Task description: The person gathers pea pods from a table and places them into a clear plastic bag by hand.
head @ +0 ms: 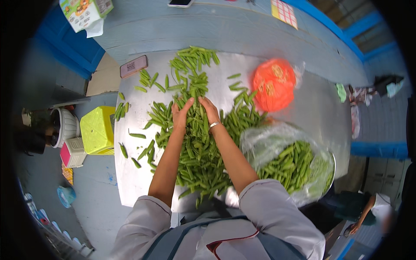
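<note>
A large heap of green pea pods [204, 169] lies on a shiny metal tabletop [315, 97]. Both my hands reach into its upper part, with a bundle of pods between them. My left hand [182, 113] cups the bundle's left side, and my right hand [209, 112], with a silvery bracelet at the wrist, cups its right side. The fingertips are partly hidden among the pods. Beyond my hands lies a smaller pile of pods [195, 58], and loose pods are scattered at the left. A clear plastic bag [269, 139] with many pods inside stands at the right.
An orange-red plastic bag [273, 84] sits at the right back, a phone [133, 66] at the back left corner. Left of the table stand a yellow plastic stool [97, 130] and a ribbed pot [66, 126]. A tissue pack [84, 14] is at the upper left. Another person [373, 208] is at the lower right.
</note>
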Motion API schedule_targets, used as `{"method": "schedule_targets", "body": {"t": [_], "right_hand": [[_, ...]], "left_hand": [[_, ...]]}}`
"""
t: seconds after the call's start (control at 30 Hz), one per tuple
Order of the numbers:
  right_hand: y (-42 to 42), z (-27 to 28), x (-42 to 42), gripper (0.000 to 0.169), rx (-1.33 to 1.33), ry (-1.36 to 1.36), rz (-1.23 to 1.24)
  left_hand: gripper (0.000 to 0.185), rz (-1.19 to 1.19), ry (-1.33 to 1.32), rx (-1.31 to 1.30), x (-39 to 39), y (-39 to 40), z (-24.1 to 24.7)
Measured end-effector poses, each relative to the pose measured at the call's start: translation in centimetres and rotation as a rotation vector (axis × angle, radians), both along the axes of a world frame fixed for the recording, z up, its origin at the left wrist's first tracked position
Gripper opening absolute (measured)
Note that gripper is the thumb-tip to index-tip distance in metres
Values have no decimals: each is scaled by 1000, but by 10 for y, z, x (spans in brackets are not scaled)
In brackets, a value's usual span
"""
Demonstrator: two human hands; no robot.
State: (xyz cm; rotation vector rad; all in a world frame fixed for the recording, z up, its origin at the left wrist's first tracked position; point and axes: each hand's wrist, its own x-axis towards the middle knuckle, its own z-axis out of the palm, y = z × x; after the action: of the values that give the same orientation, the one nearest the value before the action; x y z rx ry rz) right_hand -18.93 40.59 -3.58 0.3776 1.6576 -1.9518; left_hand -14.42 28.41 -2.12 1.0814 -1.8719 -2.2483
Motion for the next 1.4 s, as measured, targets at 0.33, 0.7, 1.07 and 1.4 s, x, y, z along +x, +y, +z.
{"method": "schedule_targets", "body": {"t": [0.33,0.7,1.07,1.4], "right_hand": [[119,191,91,80,-158,322,-266],[403,112,162,73,502,312,-582],[449,85,173,67,773,405,-437],[365,110,232,68,1178,615,-100]], "left_hand": [[75,-175,380,-77,66,122,204],[75,-571,341,-258,104,390,76],[77,-675,628,-959,160,360,102],[3,-1362,820,-1183,270,300,79]]}}
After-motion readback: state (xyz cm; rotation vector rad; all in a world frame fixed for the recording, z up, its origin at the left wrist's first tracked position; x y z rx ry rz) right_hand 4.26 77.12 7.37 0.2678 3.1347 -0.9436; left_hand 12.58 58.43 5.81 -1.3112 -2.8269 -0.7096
